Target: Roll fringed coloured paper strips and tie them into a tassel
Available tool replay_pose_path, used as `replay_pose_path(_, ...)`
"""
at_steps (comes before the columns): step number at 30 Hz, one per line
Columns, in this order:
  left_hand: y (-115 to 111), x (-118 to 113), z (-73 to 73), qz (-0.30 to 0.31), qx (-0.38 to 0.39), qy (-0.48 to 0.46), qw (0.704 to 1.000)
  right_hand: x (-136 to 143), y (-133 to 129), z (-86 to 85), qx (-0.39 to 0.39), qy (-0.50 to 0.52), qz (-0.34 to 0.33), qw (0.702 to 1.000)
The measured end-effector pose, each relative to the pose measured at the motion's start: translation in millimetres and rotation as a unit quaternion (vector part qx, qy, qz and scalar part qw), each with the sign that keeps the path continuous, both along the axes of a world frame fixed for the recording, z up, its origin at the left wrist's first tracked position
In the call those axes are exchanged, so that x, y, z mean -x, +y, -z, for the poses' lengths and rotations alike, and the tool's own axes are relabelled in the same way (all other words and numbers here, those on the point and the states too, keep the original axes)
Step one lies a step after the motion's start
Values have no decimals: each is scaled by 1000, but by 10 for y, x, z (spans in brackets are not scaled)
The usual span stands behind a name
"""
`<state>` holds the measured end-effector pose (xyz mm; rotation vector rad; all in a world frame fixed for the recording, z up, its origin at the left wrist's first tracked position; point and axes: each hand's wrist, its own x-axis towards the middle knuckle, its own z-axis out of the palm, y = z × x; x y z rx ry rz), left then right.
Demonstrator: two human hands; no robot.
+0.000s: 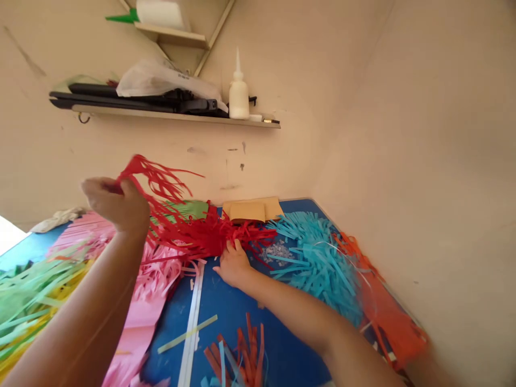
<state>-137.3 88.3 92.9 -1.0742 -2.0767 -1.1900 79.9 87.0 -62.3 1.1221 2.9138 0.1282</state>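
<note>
The left hand (119,204), raised, pinches one end of the red fringed paper (209,234), which trails down rightward over pink fringed paper (139,317) to the blue table (290,344). It looks feather-light, limp and easily torn, so best gripped by its wider band, not the strips. The right hand (234,266) touches its bunched end, fingers bent; whether they pinch, I cannot tell.

Left grip (123,203) slightly blurred, fingertips hidden; green fringe (24,301) cut by left edge.
</note>
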Motion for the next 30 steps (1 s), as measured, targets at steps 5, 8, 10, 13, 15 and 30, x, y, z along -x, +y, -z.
replay_pose_path(5, -817, -475, 229, 221, 70, 233, 944, -193, -672, -258, 204, 349, -40, 914)
replay_pose_path(8, -1313, -857, 686, 310, 69, 321, 892, -226, -1028, -222, 522, 581, -11, 624)
replay_pose_path(10, -1555, -1073, 997, 326, 64, 329, 884, -249, -1094, -140, 624, 656, 54, 421)
replay_pose_path(13, -1756, -1326, 1391, 355, 107, 296, 880, -481, -975, -11, 564, 724, 167, 361)
replay_pose_path(15, -1818, -1441, 1592, 383, 133, 285, 868, -828, -859, 42, 476, 745, 237, 402)
replay_pose_path(30, -1767, -1674, 1739, 410, 289, 180, 846, -1216, -1128, 37, 142, 213, -24, 966)
